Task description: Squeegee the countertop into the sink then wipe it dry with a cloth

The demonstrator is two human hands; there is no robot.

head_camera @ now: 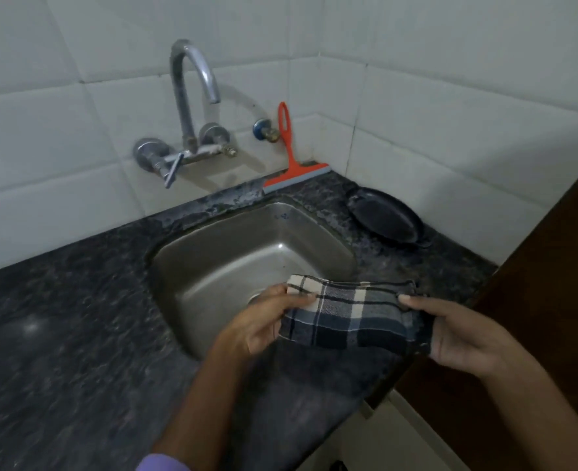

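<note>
A folded blue, black and cream checked cloth (pixel 352 316) is held in the air over the front right corner of the steel sink (pixel 212 260). My left hand (pixel 263 322) pinches its left end and my right hand (pixel 464 331) grips its right end. An orange squeegee (pixel 289 158) leans against the tiled wall behind the sink, its blade resting on the dark speckled countertop (pixel 59 334). Neither hand touches the squeegee.
A chrome tap (pixel 192 96) arches over the sink from the wall. A black flat pan (pixel 384 215) lies on the counter in the back right corner. A brown wooden panel (pixel 535 317) bounds the counter on the right.
</note>
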